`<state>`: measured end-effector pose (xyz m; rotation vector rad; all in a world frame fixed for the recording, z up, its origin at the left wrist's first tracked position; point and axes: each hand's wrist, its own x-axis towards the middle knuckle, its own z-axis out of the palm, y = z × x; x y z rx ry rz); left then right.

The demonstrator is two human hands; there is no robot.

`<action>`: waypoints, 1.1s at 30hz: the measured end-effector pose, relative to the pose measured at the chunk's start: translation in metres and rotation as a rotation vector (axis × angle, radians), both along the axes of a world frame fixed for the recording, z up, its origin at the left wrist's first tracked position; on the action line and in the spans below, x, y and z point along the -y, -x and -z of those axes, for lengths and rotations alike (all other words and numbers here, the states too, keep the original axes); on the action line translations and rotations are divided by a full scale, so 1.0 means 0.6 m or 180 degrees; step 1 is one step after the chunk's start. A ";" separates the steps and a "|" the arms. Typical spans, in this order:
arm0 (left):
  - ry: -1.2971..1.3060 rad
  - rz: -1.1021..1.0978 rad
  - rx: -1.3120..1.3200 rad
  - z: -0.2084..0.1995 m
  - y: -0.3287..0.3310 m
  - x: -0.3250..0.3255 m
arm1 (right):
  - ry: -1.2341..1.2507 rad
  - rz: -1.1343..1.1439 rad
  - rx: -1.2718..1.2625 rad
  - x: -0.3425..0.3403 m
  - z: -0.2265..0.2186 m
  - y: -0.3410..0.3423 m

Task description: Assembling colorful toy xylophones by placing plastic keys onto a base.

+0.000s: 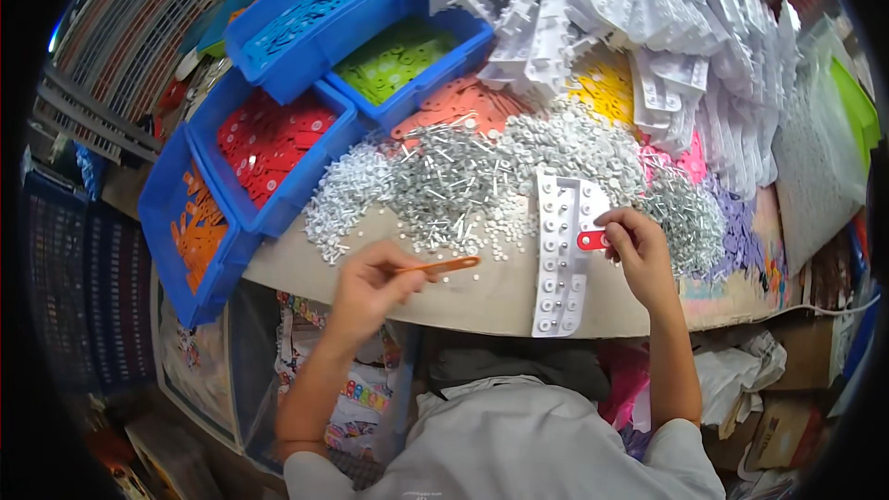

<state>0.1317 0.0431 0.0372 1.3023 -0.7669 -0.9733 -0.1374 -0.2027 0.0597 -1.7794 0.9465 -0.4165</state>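
Observation:
Between the thumb and fingers of my left hand is a flat orange plastic strip with a hole near its end, held above the table. My right hand pinches a short red plastic strip at the right side of a long white plastic piece. That white piece lies at the table's near edge, with rows of small round studs and metal pins along it. I cannot tell whether the red strip sits on a pin.
Blue bins at the left hold orange, red, green and blue strips. Heaps of metal pins, white caps and grey round parts cover the middle. White molded pieces are stacked behind; purple strips lie right.

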 end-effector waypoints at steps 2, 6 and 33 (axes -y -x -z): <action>-0.0216 0.0060 -0.0353 0.000 0.041 0.045 | 0.0264 0.0073 0.0031 0.011 0.013 0.013; -0.0285 0.0063 -0.0438 0.020 0.077 0.103 | 0.1163 0.0010 0.0086 0.025 0.010 -0.004; -0.0197 0.0306 0.2807 0.076 0.081 0.354 | 0.2532 0.0406 -0.0566 0.028 0.101 -0.068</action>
